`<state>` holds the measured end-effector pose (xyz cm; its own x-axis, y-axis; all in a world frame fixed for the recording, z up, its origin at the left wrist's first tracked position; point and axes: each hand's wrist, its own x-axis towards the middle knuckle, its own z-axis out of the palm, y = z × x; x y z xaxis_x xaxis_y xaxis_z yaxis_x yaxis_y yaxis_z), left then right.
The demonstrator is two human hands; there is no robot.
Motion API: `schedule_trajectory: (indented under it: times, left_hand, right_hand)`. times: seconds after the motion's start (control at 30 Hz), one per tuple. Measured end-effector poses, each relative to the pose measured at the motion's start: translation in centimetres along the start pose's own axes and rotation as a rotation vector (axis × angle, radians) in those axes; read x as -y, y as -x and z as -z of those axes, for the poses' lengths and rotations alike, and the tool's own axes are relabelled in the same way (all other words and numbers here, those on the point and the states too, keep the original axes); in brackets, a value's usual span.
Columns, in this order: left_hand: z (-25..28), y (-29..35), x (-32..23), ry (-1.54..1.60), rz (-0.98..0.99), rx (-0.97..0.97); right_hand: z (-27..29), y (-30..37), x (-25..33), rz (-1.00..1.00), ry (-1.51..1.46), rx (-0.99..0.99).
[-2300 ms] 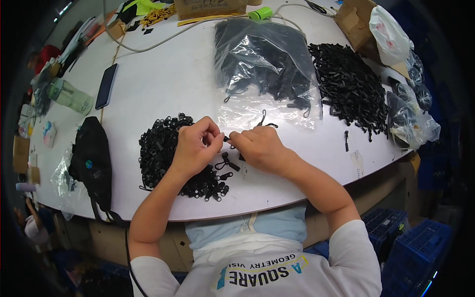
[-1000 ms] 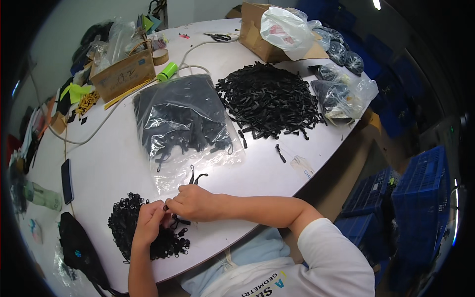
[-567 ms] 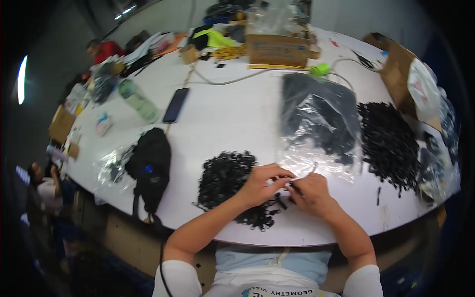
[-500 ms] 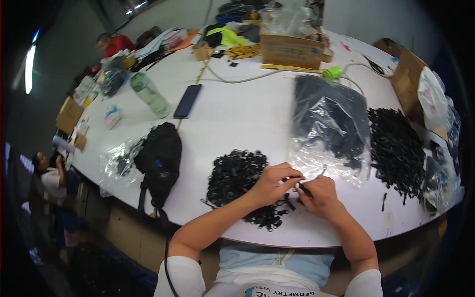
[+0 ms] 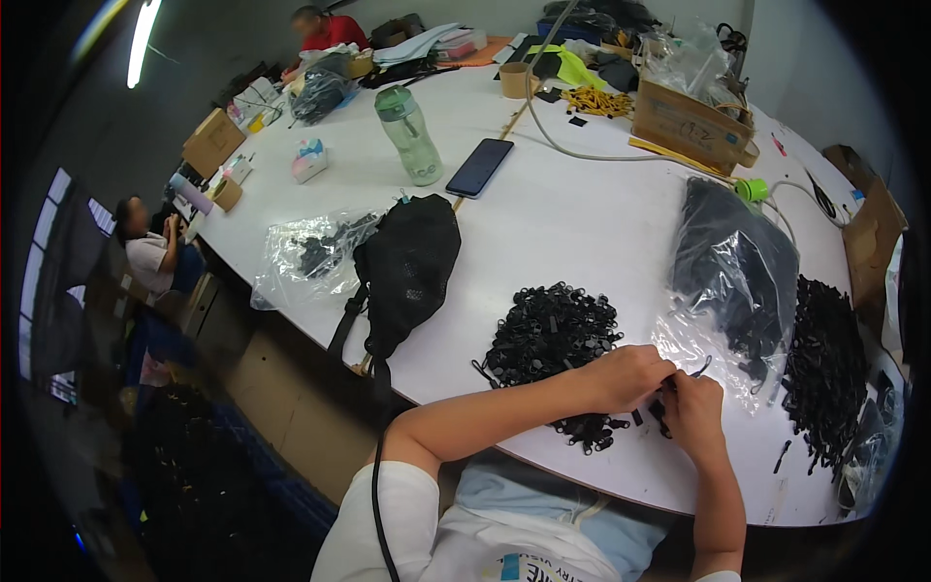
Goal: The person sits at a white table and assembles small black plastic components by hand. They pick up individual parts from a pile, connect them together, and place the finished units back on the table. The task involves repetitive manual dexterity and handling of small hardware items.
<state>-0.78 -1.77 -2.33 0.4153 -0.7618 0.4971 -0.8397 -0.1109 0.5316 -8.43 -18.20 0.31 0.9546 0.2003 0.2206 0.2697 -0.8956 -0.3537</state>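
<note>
My left hand (image 5: 635, 376) and my right hand (image 5: 696, 412) meet over the table's near edge, fingertips pinched together. A small black piece with a thin cord loop (image 5: 702, 366) pokes up from my right fingers. What my left fingertips pinch is mostly hidden. Beside my left forearm lies a pile of small black zipper sliders (image 5: 553, 330), partly covered by that arm. A few loose black pieces (image 5: 659, 417) lie under my hands. Further right spreads a heap of slim black zipper pulls (image 5: 824, 378), and a clear plastic bag (image 5: 737, 281) full of black pieces lies between.
On the white table (image 5: 572, 223) lie a black pouch (image 5: 412, 272), a clear bag (image 5: 310, 257), and a phone (image 5: 480, 170) near a green bottle (image 5: 409, 136). A cardboard box (image 5: 693, 121) stands behind a grey cable (image 5: 621, 157). Two people sit at the far left.
The view has turned left, so the table's contents appear further right. My hands remain together, with my left hand turned more knuckles-up over the right fingertips.
</note>
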Motion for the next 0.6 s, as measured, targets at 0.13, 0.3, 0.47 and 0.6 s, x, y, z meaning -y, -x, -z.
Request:
schedule_trajectory:
  times: [0.13,0.3,0.47,0.6]
  left_hand:
    - [0.4,0.2,-0.8,-0.076,0.079,0.034]
    - [1.7,-0.7,-0.5,0.102,0.146,-0.178]
    - [1.4,-0.5,-1.1,1.190,0.480,0.047]
    - [0.9,-0.3,-1.0,0.621,0.353,-0.073]
  right_hand:
    - [-0.6,0.1,0.1,0.042,0.029,-0.031]
    - [-0.2,0.0,0.5,0.053,-0.048,-0.109]
    - [-0.5,0.2,-0.1,0.136,-0.332,-0.280]
    - [0.2,-0.1,0.3,-0.030,-0.312,-0.061]
